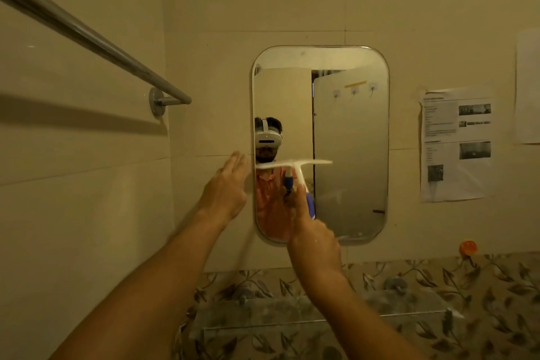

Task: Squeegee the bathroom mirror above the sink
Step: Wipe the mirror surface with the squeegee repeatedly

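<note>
A rounded rectangular mirror (350, 131) hangs on the tiled wall. My right hand (314, 240) grips the blue and white handle of a white squeegee (295, 165). Its blade lies level across the left half of the glass, about midway up. My left hand (226, 187) is raised with straight fingers at the mirror's left edge, on or just off the wall; contact is unclear. The mirror reflects a person wearing a headset and an open door with hooks.
A metal towel bar (96, 41) runs along the left wall at head height. Printed sheets (455, 143) are taped to the wall right of the mirror. A glass shelf (321, 318) juts out below, in front of leaf-patterned tiles. An orange object (468, 248) sticks on the wall.
</note>
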